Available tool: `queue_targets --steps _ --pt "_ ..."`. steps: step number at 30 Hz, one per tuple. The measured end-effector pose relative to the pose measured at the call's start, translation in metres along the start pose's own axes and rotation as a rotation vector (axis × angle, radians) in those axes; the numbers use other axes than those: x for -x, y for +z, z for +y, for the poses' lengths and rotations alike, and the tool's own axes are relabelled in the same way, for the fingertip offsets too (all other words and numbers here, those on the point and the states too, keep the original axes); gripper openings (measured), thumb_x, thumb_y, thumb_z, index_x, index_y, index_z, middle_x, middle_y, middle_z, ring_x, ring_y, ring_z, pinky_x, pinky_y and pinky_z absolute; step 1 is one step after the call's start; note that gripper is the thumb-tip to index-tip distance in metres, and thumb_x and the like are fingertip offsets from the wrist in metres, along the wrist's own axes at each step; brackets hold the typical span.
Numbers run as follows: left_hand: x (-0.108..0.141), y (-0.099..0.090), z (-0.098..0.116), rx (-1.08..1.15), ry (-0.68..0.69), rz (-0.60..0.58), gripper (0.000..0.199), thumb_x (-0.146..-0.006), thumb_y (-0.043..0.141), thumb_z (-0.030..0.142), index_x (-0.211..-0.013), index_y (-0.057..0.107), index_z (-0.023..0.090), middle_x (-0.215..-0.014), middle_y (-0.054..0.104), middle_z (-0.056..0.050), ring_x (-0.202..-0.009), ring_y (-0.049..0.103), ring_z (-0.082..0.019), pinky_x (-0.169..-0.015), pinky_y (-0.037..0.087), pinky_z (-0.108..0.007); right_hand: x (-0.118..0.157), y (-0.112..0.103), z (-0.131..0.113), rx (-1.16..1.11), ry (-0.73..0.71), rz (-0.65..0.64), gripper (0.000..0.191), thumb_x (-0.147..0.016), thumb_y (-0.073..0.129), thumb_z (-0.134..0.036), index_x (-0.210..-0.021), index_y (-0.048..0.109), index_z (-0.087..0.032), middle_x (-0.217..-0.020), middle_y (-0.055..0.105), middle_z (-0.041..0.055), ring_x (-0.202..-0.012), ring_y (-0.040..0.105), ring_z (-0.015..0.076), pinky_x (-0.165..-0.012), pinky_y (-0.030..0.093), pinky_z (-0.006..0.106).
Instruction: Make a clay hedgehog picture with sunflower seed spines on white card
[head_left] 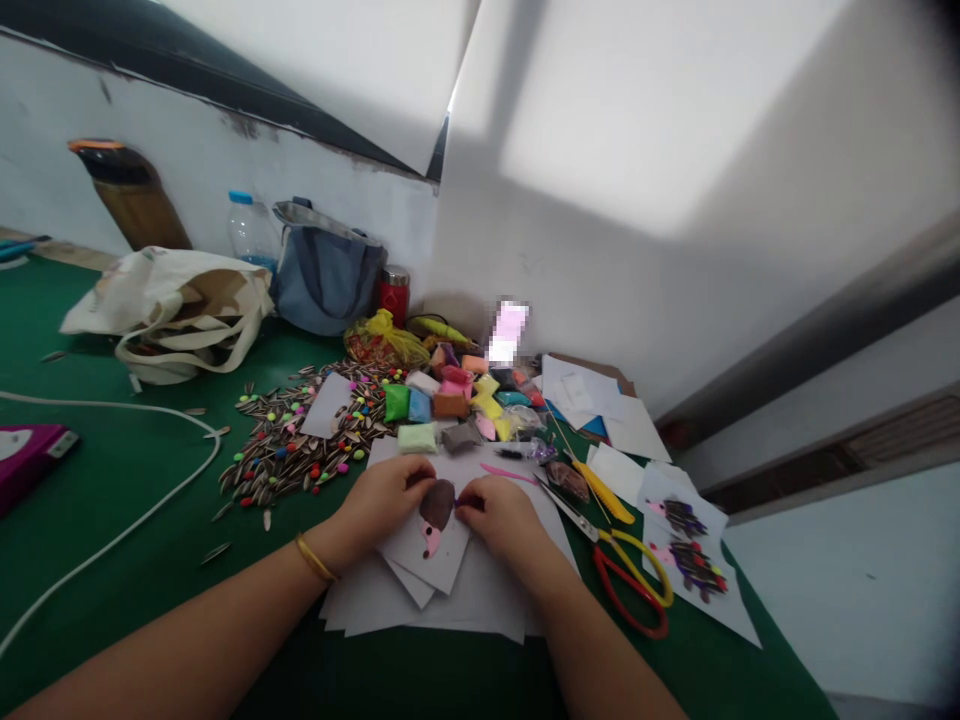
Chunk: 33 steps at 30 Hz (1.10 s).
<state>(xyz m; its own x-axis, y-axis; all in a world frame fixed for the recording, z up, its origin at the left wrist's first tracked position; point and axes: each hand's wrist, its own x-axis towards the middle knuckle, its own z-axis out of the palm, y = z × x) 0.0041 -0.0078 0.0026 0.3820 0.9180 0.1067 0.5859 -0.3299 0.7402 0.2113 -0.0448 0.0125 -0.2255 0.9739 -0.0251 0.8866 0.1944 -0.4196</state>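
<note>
A flat clay hedgehog, with a brown body [437,505] and a pink face [431,538], lies on a small white paper [448,570]. My left hand [391,497] is at its upper left, thumb and fingers pinched together; what they hold, if anything, is hidden. On the other side my right hand [501,515] has its fingertips closed close against the brown clay. A tiny purple-blue bit shows at those fingertips, too small to name. Beneath lie larger white sheets [495,610].
Striped sunflower seeds [292,450] mixed with coloured clay balls are heaped at left. Packets of coloured clay [450,405] stand behind the papers. Open scissors [600,535] and a yellow cutter [604,490] lie right, near a sheet with two seed-covered hedgehogs [697,570]. A white cable [127,530] crosses the left.
</note>
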Motion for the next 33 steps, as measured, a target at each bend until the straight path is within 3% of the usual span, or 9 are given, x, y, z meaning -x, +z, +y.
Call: queue_targets --steps 9,15,25,33 --pt "0.0 0.001 -0.003 0.011 -0.004 -0.012 0.016 -0.085 0.055 0.027 -0.087 0.07 0.024 -0.086 0.073 0.0 -0.08 0.066 -0.018 -0.068 0.046 -0.026 0.003 0.0 -0.003 -0.006 -0.03 0.028 0.015 -0.081 0.067 -0.022 -0.095 0.07 -0.025 -0.082 0.071 -0.0011 -0.074 0.061 0.0153 -0.064 0.034 0.025" --pt "-0.001 0.001 -0.003 0.015 -0.005 -0.009 0.015 -0.085 0.055 0.027 -0.087 0.07 0.025 -0.085 0.073 0.001 -0.079 0.066 -0.018 -0.069 0.047 -0.027 0.003 0.003 -0.003 0.05 -0.062 0.069 0.007 -0.084 0.062 -0.022 -0.082 0.069 -0.023 -0.082 0.07 0.0004 -0.075 0.059 0.0155 -0.063 0.032 0.025" --pt "-0.001 0.002 -0.004 0.013 -0.012 -0.003 0.015 -0.085 0.056 0.029 -0.087 0.07 0.025 -0.084 0.073 0.001 -0.078 0.066 -0.018 -0.068 0.047 -0.027 0.001 0.005 -0.007 0.109 -0.04 0.069 0.008 -0.085 0.062 -0.022 -0.079 0.068 -0.022 -0.08 0.07 0.001 -0.075 0.059 0.0157 -0.063 0.031 0.026" --pt "0.0 0.0 -0.002 0.019 0.006 -0.015 0.016 -0.085 0.055 0.027 -0.086 0.071 0.024 -0.084 0.073 0.0 -0.078 0.065 -0.018 -0.069 0.046 -0.027 0.007 -0.008 0.0 0.022 -0.037 0.03 0.021 -0.093 0.052 -0.023 -0.096 0.072 -0.024 -0.095 0.073 0.0024 -0.089 0.064 0.0172 -0.074 0.04 0.025"
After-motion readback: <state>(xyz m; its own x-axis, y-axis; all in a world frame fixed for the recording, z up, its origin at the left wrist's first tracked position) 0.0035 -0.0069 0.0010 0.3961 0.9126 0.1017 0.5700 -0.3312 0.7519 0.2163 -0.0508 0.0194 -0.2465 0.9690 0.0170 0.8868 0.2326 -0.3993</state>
